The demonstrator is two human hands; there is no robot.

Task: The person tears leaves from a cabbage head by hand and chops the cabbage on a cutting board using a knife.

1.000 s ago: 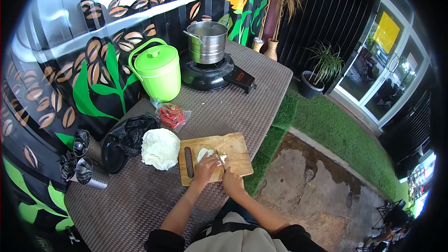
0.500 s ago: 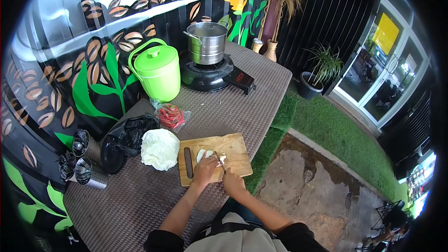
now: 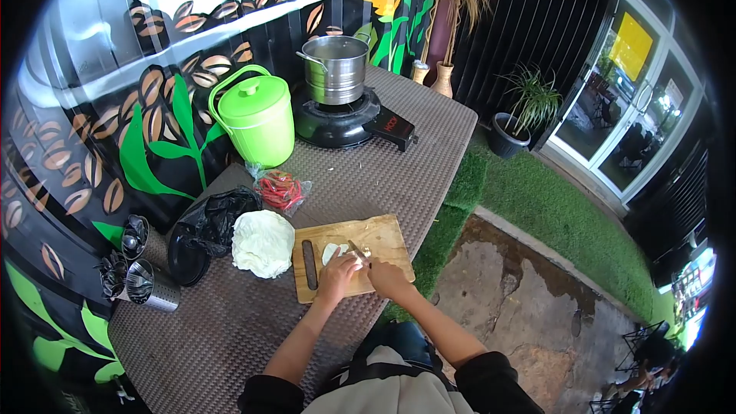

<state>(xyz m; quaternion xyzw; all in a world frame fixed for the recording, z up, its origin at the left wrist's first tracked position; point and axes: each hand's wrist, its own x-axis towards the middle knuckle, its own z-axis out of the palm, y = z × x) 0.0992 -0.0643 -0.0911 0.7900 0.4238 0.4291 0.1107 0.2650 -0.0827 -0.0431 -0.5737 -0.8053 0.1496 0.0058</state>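
My right hand (image 3: 390, 281) grips a knife (image 3: 356, 250), whose blade rests over the wooden cutting board (image 3: 389, 241). Under the bent fingers of my left hand (image 3: 335, 276), a pale piece of cabbage (image 3: 330, 250) is held down on the board, just left of the blade. Small chopped bits (image 3: 366, 251) lie to the right of the knife. A pale head of cabbage (image 3: 262, 244) sits on the table left of the board. My fingers hide part of the piece and the knife's handle.
Behind the board lie red chillies in a clear bag (image 3: 281, 189). A black plastic bag (image 3: 222, 218), a green lidded bucket (image 3: 256, 119) and metal cutlery holders (image 3: 153, 286) stand to the left. A steel pot (image 3: 335, 70) sits on a black stove (image 3: 331, 123) at the back.
The knife blade has tilted, its tip now pointing further up and left. My right hand has shifted slightly up and right; my left hand stays on the cabbage piece.
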